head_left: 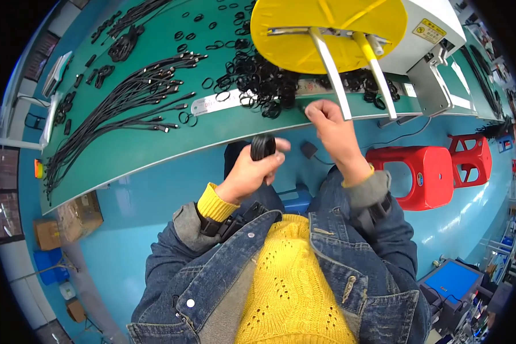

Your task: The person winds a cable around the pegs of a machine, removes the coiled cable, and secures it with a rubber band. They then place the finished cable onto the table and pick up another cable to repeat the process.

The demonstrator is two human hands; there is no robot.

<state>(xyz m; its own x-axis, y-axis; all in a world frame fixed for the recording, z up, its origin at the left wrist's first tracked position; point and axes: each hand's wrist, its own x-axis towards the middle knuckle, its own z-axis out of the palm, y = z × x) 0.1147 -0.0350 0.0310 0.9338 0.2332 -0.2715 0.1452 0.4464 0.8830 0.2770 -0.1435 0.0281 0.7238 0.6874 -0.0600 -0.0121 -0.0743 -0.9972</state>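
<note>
My left hand (249,172) is wrapped round a coiled black cable (262,147), held just off the near edge of the green table (155,150). My right hand (333,131) is closed, thumb and fingers pinched together at the table edge, beside the metal rods (330,71) that stick out from a yellow disc (327,51). What the right fingers hold, if anything, I cannot make out. Just beyond both hands lies a heap of small black bands (252,77).
Loose black cables (117,103) with metal plugs lie on the table's left. A white machine (427,40) with a metal bracket (433,86) stands right of the disc. Red stools (421,175) are on the floor to the right; cardboard boxes (77,218) stand at left.
</note>
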